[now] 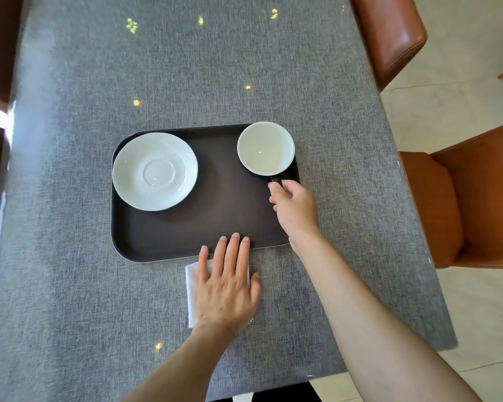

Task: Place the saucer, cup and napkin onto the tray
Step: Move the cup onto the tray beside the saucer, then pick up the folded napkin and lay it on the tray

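Observation:
A dark brown tray lies on the grey table. A white saucer sits in the tray's far left part. A cup, white inside with a dark handle, stands in the tray's far right corner. My right hand pinches the cup's handle from the near side. A white folded napkin lies on the table just in front of the tray's near edge. My left hand rests flat on it, fingers spread, fingertips reaching the tray's rim. The hand hides most of the napkin.
A grey cloth covers the table. Brown leather chairs stand at the right side and far right. The table's right edge runs close to the tray. Small yellow light spots dot the cloth.

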